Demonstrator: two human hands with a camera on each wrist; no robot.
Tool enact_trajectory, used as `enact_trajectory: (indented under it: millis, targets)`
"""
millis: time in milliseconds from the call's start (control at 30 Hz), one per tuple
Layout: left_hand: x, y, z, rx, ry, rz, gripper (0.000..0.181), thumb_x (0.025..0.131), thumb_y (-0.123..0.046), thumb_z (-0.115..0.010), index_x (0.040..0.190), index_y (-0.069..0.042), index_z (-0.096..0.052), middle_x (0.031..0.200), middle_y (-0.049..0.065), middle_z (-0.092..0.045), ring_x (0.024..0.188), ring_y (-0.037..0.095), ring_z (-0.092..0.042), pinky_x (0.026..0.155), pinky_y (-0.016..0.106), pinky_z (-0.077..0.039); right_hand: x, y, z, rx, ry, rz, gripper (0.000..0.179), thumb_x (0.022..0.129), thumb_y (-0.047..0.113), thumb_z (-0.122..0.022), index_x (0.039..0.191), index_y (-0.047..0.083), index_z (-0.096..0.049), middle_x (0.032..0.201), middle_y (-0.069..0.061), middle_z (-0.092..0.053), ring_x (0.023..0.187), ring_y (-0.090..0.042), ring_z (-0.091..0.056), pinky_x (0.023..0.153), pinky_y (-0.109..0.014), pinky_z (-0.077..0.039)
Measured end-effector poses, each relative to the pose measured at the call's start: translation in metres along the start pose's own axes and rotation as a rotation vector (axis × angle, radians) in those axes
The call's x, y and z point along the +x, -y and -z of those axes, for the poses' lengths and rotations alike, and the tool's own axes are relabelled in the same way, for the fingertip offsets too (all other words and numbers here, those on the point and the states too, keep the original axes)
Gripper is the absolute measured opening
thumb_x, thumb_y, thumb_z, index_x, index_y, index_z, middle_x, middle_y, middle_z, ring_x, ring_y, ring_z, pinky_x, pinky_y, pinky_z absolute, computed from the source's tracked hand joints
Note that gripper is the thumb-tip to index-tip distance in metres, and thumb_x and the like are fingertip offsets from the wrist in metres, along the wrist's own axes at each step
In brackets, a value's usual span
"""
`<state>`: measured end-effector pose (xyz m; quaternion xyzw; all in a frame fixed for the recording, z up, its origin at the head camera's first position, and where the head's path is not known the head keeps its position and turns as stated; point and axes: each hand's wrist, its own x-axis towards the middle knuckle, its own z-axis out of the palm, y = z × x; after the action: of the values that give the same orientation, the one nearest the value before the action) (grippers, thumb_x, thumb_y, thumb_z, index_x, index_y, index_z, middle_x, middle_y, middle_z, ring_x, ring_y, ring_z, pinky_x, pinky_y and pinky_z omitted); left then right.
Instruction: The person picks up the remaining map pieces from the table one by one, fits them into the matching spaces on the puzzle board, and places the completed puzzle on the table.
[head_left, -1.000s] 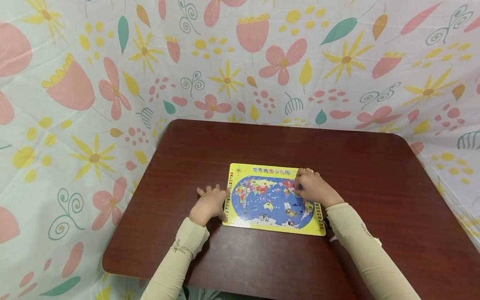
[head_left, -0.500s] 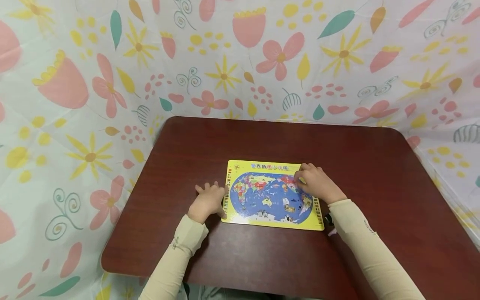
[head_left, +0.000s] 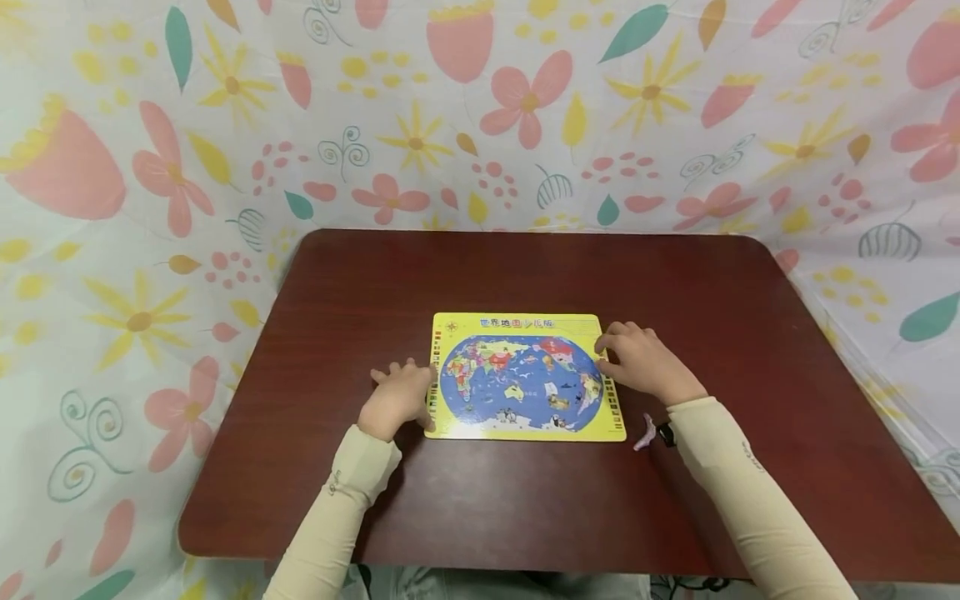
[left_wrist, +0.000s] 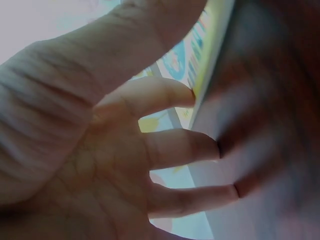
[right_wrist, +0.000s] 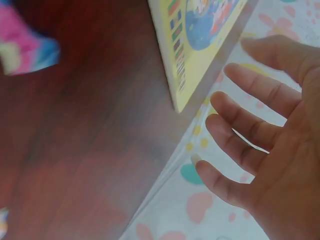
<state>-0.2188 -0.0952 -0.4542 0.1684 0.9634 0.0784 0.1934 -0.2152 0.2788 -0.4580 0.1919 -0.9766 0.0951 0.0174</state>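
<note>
A yellow-bordered children's world map board [head_left: 525, 433] lies flat on the table, its blue oval map full of coloured pictures. Along the board's left edge rests my left hand [head_left: 397, 400], fingers spread; in the left wrist view one fingertip meets the board's edge while other fingertips are on the wood. My right hand [head_left: 648, 362] is at the board's upper right edge, thumb and fingertips over the border. In the right wrist view its fingers [right_wrist: 245, 120] are apart and loosely bent, with nothing between them.
A small pinkish piece [head_left: 646, 432] lies right of the board, beside the right wrist; the right wrist view shows a blurred pink-and-blue piece [right_wrist: 30, 42]. The dark red-brown table [head_left: 525, 508] meets a flower-printed cloth [head_left: 465, 125] behind and at the sides.
My right hand has drawn back rightward from the map's upper right part to the board's edge, and its fingers have loosened. The left hand stays at the left edge. The head view has shifted.
</note>
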Motion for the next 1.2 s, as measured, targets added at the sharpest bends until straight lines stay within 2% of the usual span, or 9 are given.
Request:
enact_trajectory:
  millis: [100, 267, 433, 700, 1000, 1200]
  targets:
    - [0.001, -0.003, 0.003, -0.004, 0.021, 0.006, 0.071, 0.055, -0.028, -0.09, 0.116, -0.009, -0.06, 0.131, 0.03, -0.043, 0.114, 0.058, -0.037, 0.086, 0.077, -0.02, -0.013, -0.001, 0.002, 0.0, 0.019, -0.047, 0.029, 0.077, 0.031, -0.073, 0.097, 0.01, -0.069, 0.096, -0.008, -0.057, 0.089, -0.027, -0.049, 0.075, -0.05, -0.037]
    - [0.001, -0.003, 0.003, -0.009, 0.053, 0.017, 0.078, 0.056, -0.026, -0.09, 0.122, -0.005, -0.056, 0.134, 0.037, -0.035, 0.116, 0.062, -0.032, 0.084, 0.077, -0.023, -0.037, -0.002, 0.001, 0.014, 0.08, -0.127, 0.043, 0.071, 0.045, -0.075, 0.097, 0.012, -0.069, 0.099, -0.006, -0.056, 0.094, -0.028, -0.048, 0.08, -0.052, -0.036]
    - [0.0, -0.002, 0.005, -0.021, 0.056, 0.022, 0.074, 0.056, -0.027, -0.09, 0.119, -0.005, -0.057, 0.134, 0.037, -0.035, 0.117, 0.062, -0.031, 0.083, 0.077, -0.024, -0.055, -0.002, 0.003, 0.025, 0.089, -0.176, 0.053, 0.063, 0.05, -0.079, 0.098, 0.012, -0.068, 0.101, -0.007, -0.055, 0.097, -0.029, -0.047, 0.083, -0.053, -0.034]
    - [0.003, -0.003, 0.003, -0.028, 0.06, 0.003, 0.066, 0.055, -0.026, -0.09, 0.109, -0.005, -0.058, 0.131, 0.036, -0.039, 0.116, 0.063, -0.031, 0.083, 0.077, -0.023, -0.086, 0.004, -0.002, 0.004, 0.121, -0.217, 0.058, 0.053, 0.058, -0.081, 0.089, 0.016, -0.064, 0.094, -0.003, -0.049, 0.09, -0.025, -0.042, 0.076, -0.047, -0.032]
    - [0.001, -0.004, 0.003, -0.023, 0.031, 0.004, 0.06, 0.055, -0.026, -0.09, 0.104, -0.008, -0.06, 0.123, 0.033, -0.046, 0.114, 0.061, -0.036, 0.083, 0.077, -0.024, -0.093, 0.007, -0.011, -0.023, 0.105, -0.241, 0.061, 0.051, 0.058, -0.081, 0.087, 0.013, -0.061, 0.091, -0.003, -0.049, 0.089, -0.028, -0.042, 0.078, -0.055, -0.032]
    - [-0.002, -0.004, 0.006, -0.033, 0.035, 0.012, 0.065, 0.056, -0.026, -0.09, 0.111, -0.009, -0.059, 0.127, 0.031, -0.045, 0.116, 0.06, -0.035, 0.084, 0.076, -0.024, -0.093, 0.005, -0.011, -0.034, 0.093, -0.237, 0.064, 0.05, 0.06, -0.081, 0.085, 0.011, -0.061, 0.089, -0.004, -0.05, 0.088, -0.029, -0.044, 0.077, -0.056, -0.033]
